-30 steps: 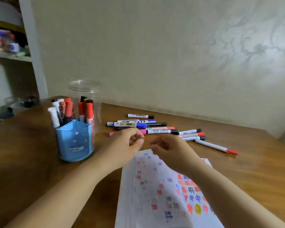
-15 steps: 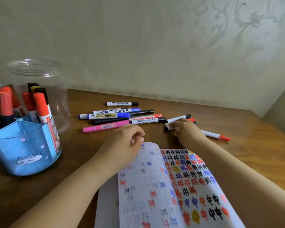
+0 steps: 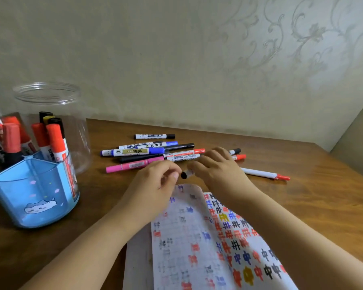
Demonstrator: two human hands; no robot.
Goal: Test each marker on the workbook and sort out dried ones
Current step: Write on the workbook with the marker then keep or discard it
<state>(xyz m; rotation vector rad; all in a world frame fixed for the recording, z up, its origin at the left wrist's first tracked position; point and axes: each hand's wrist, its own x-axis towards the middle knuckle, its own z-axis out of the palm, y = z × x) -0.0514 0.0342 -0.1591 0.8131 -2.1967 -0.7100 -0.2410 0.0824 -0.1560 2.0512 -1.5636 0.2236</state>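
Observation:
An open workbook (image 3: 210,243) with coloured marks lies at the near edge of the table. My right hand (image 3: 218,170) grips a white marker with a black cap (image 3: 186,174), its cap end pointing left just above the book's top edge. My left hand (image 3: 155,181) hovers beside that cap with fingers curled, thumb and fingertips close to it, holding nothing. Behind the hands several loose markers lie in a pile (image 3: 151,151), among them a pink marker (image 3: 134,165) and a blue marker (image 3: 132,152). A white marker with a red cap (image 3: 264,174) lies to the right.
A blue pen holder (image 3: 36,195) with several red- and black-capped markers stands at the left. A clear plastic jar (image 3: 50,114) stands behind it. The brown wooden table (image 3: 314,195) meets a pale patterned wall at the back.
My right hand picked a black-capped marker out of the pile and drew it back toward my left hand. The camera tilted down and moved closer to the table.

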